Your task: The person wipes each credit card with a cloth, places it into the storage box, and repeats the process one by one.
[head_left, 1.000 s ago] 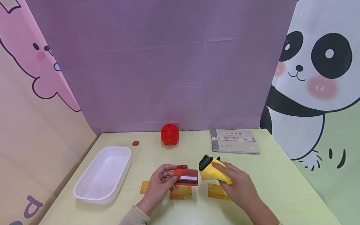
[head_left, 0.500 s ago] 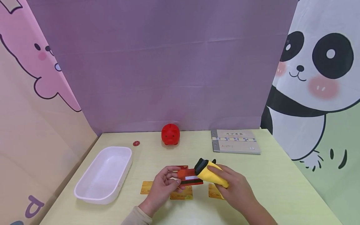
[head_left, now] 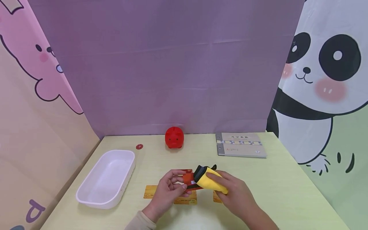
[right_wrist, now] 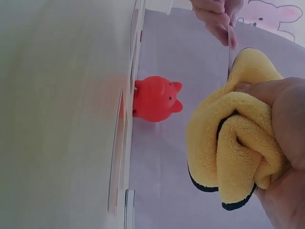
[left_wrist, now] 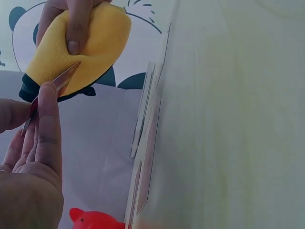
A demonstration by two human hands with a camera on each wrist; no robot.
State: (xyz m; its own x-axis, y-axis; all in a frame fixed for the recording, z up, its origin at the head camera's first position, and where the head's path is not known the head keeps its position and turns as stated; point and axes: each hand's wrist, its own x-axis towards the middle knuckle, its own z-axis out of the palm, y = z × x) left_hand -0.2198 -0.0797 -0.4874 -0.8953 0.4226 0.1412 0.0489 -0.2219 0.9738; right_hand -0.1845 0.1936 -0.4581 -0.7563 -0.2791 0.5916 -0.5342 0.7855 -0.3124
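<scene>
My left hand (head_left: pixel 168 191) pinches a red bank card (head_left: pixel 188 179) by its left end, back side up with the dark stripe showing. My right hand (head_left: pixel 237 193) grips a folded yellow cloth (head_left: pixel 212 181) with black edging. In the head view the cloth overlaps the right part of the card. The left wrist view has the card (left_wrist: pixel 64 78) held edge-on between thumb and fingers, its far end against the cloth (left_wrist: pixel 95 38). Thick folds of plush cloth (right_wrist: pixel 238 129) bunch under my right thumb in the right wrist view.
Beneath the hands lie gold cards (head_left: pixel 149 192) and another red card (head_left: pixel 188 171), partly hidden. A white tray (head_left: pixel 127 172) stands left, near a small red disc (head_left: pixel 139 146). A red piggy bank (head_left: pixel 174 137) and a grey binder (head_left: pixel 241 150) are at the back.
The right hand has brought the cloth leftward from beside the card to over its right part. The left hand has shifted slightly right, still pinching the card.
</scene>
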